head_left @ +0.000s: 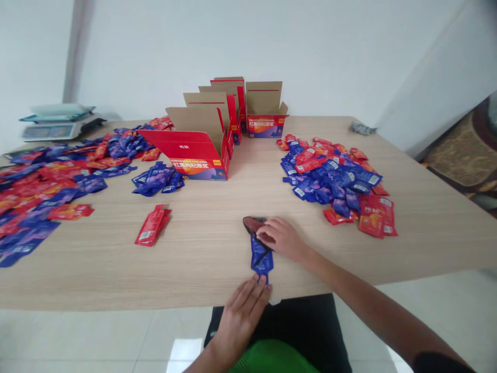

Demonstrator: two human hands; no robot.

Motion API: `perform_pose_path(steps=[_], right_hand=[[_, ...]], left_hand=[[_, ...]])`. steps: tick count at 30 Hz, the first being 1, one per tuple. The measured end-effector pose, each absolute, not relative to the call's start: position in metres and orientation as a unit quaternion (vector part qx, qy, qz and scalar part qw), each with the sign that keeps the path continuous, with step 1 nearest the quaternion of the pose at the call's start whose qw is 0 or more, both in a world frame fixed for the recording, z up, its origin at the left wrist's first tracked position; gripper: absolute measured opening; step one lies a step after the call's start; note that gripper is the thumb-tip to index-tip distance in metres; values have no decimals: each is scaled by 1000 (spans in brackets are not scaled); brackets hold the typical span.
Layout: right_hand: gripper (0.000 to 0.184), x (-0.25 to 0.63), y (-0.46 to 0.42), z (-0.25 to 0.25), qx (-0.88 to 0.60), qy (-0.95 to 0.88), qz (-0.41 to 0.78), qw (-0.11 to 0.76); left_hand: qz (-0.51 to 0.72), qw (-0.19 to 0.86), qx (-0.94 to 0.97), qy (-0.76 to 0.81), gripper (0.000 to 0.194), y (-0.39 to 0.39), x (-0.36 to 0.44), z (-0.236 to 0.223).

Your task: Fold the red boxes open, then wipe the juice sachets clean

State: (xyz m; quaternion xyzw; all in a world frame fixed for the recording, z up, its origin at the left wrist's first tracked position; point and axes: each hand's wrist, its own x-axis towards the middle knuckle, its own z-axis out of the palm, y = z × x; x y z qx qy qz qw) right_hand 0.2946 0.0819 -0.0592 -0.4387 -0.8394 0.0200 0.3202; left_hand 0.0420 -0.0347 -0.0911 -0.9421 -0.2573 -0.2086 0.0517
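Note:
A blue pouch [261,255] lies upright to me near the table's front edge, its narrow end toward me. The outstretched fingers of my left hand [245,305] rest flat on that narrow end. My right hand [280,237] is closed, fingers curled at the pouch's far end. Under and beside its fingertips is a dark-edged, reddish-brown oval piece [253,224], whose kind I cannot make out. A thin dark strip crosses the pouch diagonally. What sits between the right fingertips is partly hidden.
Red and blue pouches lie heaped at right [330,176] and spread at left [50,178]. Red pouches [152,227] and a blue bunch [157,178] lie nearer. Open red cartons [198,168] stand in back, with a scale [58,129] far left and a grey crumpled scrap [362,128] far right.

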Motion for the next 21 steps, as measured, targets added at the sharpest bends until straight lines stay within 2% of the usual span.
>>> perform_pose_path(steps=[4,8,11,14,21], right_hand=[[10,307,103,-36,-492,-800,-21,343],[16,286,62,-19,-459,-788,9,410],[8,269,25,-28,-356,-865,66,347],[3,265,22,-47,-334,-888,88,303],[6,289,113,-50,-409,-870,-37,275]], left_hand=[[-219,54,-938,-263,40,-35,43,-93],[-233,35,-934,-268,39,-36,45,-94],[-259,-1,-924,-282,38,-38,46,-95],[-254,-13,-923,-287,38,-39,46,-93],[-238,9,-931,-275,38,-37,45,-88]])
